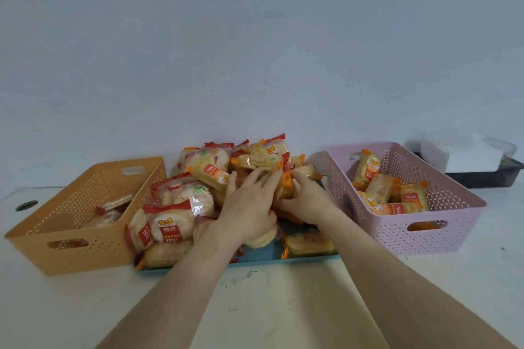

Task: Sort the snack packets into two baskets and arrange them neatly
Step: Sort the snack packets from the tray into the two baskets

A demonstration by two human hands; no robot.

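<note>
Heap of clear-wrapped rice-cracker packets point(181, 195) lay jumbled, round red-ended and oblong orange-ended ones mixed. Left of heap: orange perforated plastic basket point(99, 255), a few red-ended packets point(113, 204) lying flat inside. Right of heap: pink perforated plastic basket point(459, 235), several orange-ended packets point(380, 191) leaning loosely inside.

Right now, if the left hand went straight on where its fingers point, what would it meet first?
Likely the orange-ended packet atop the pile, just beyond the left hand; depth is unclear.
</note>
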